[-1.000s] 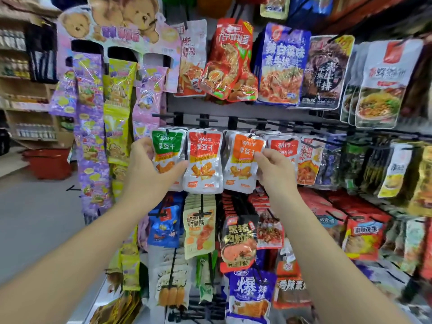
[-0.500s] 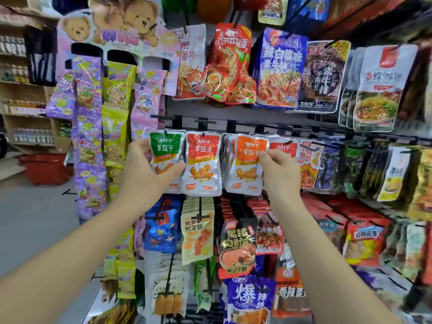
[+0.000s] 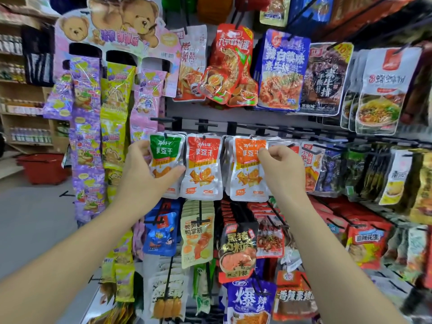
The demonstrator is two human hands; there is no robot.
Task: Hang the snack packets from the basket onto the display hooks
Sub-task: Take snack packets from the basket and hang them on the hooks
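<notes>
Green packet (image 3: 165,152) sits gripped in the left hand (image 3: 143,176), orange packet (image 3: 248,170) pinched by the right hand (image 3: 282,171); advise seating each hang-hole fully on its hook (image 3: 174,122) before release.

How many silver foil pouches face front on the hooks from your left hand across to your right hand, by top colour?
Green-topped silver foil pouch: 1, gripped by the left hand
Red-topped silver foil pouch: 1
Orange-topped silver foil pouch: 1, pinched by the right hand
Total: 3 fronts; stacks behind not counted.
</notes>
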